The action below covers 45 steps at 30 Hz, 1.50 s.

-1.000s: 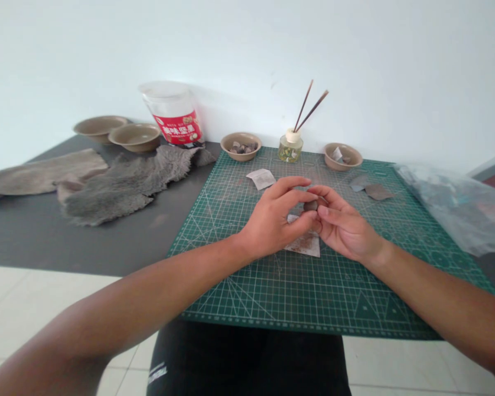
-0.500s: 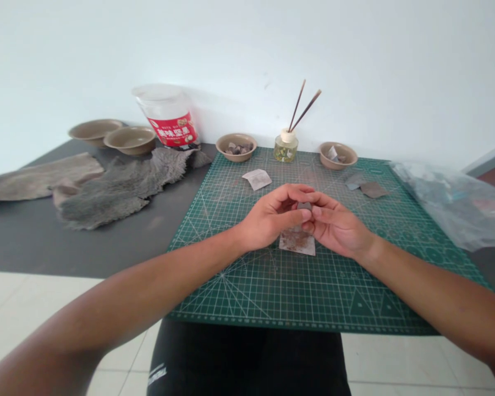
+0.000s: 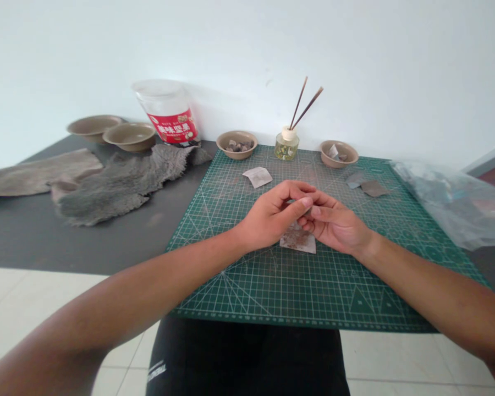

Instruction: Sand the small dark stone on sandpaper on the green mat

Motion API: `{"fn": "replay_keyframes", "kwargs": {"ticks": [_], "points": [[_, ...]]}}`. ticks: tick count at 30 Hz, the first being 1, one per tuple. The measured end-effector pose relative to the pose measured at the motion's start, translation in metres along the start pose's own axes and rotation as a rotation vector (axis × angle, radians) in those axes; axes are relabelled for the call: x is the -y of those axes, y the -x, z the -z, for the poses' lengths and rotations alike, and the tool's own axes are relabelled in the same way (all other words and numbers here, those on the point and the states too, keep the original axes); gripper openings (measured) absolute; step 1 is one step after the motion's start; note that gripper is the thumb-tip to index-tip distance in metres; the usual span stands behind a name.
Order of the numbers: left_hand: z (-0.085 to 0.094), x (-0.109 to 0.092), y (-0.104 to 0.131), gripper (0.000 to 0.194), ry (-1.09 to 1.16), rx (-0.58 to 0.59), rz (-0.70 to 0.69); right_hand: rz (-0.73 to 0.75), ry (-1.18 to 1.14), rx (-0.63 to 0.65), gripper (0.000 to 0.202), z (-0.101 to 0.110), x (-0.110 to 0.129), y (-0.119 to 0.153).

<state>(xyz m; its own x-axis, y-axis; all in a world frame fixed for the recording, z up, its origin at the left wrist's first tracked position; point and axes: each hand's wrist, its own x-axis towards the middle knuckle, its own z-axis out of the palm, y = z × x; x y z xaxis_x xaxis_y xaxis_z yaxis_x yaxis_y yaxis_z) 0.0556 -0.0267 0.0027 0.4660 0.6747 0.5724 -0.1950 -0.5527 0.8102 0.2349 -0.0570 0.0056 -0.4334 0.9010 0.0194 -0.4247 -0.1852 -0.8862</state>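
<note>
My left hand (image 3: 274, 213) and my right hand (image 3: 338, 224) meet above the green cutting mat (image 3: 247, 291). Between their fingertips is a small grey-brown piece (image 3: 309, 210), mostly covered by the thumbs, so its kind cannot be made out. Both hands are closed around it, with the left thumb laid over its top. Just below the fingers, a pale square sheet (image 3: 298, 242) smeared with brown dust lies flat on the mat. A second whitish square sheet (image 3: 258, 176) lies farther back on the left.
At the mat's back edge stand a bowl of brownish chunks (image 3: 236, 155), a reed diffuser (image 3: 286, 146) and another bowl (image 3: 339, 162). Brown and grey squares (image 3: 374, 188) lie right, near a plastic bag (image 3: 457, 206). Left are a shaggy grey cloth (image 3: 107, 192), empty bowls (image 3: 131, 146) and a plastic tub (image 3: 165, 110).
My left thumb has slid forward over the small piece, which is now more hidden. Both hands otherwise stay in nearly the same place; the view has shifted slightly.
</note>
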Motion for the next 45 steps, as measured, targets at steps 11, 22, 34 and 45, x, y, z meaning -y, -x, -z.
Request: {"fn": "replay_keyframes", "kwargs": {"ticks": [11,22,34,45], "points": [[0.007,-0.006,-0.001,0.027,-0.112,0.077,-0.063,0.01,-0.03,0.038,0.027,0.004,0.002,0.006],[0.01,-0.008,0.0,0.031,-0.24,0.147,-0.24,0.003,-0.007,0.027,0.029,-0.001,0.005,0.011],[0.009,-0.001,0.0,0.024,-0.409,0.106,-0.257,0.159,0.252,-0.075,0.03,-0.006,0.002,0.017],[0.006,0.006,0.0,0.022,-0.47,0.108,-0.303,0.206,0.5,-0.2,0.02,-0.009,-0.002,0.016]]}}
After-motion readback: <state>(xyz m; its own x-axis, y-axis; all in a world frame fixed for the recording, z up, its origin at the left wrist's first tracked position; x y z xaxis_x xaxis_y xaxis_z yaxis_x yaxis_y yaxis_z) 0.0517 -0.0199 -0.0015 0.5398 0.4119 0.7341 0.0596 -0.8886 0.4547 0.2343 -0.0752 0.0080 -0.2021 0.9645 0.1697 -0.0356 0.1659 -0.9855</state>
